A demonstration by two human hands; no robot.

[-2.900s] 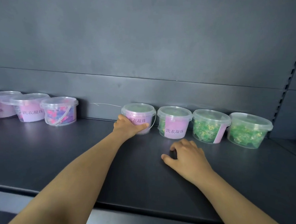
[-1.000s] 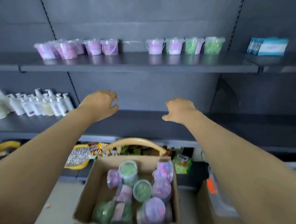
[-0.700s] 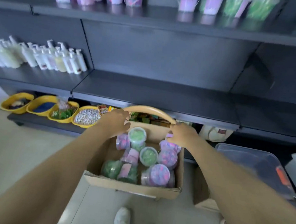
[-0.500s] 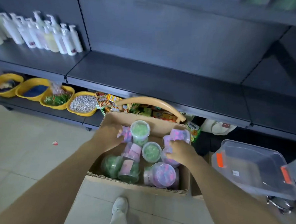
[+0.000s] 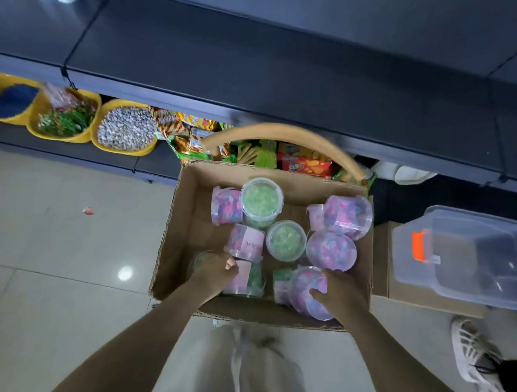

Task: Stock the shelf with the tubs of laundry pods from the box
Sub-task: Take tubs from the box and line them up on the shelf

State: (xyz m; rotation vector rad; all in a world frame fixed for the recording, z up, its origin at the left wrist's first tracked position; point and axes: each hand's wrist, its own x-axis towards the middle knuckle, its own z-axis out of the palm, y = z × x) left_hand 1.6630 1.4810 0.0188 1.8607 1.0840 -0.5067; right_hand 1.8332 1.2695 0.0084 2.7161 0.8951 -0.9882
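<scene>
**aisle9:** where are the tubs sitting?

**podstacker:** All down in the cardboard box (image 5: 187, 222) on the tile floor (image 5: 54, 245), top open. The right hand (image 5: 340, 293) is wrapped round a purple tub (image 5: 305, 288) that lies on its side in the near right corner, thumb across the lid. The left hand (image 5: 214, 271) is curled down over a labelled green tub (image 5: 248, 280) near the left. Its fingers are hidden, so I can't say how firm that hold is.

**aisle9:** any room in there?

**podstacker:** Some. Bare cardboard runs along the left wall. The rest bunch from centre to right:
- an upright green tub (image 5: 261, 200) touches a tipped purple tub (image 5: 225, 206)
- a centre green tub (image 5: 285, 240) sits beside an upright purple tub (image 5: 330, 250)
- a corner purple tub (image 5: 344, 215) lies against the right wall

**aisle9:** and round the box?

**podstacker:** The far edge is up against a basket with a tan handle (image 5: 284, 137), with snack packs (image 5: 303, 165) inside. The right edge is just beside a second carton (image 5: 381, 262) carrying a clear plastic bin (image 5: 472, 258). The left side is open tile with a little red scrap (image 5: 88, 211). The near edge meets pale trousers (image 5: 242, 369). A dark shelf (image 5: 258, 61) runs beyond, its lip over the yellow bowls (image 5: 126, 130).
</scene>
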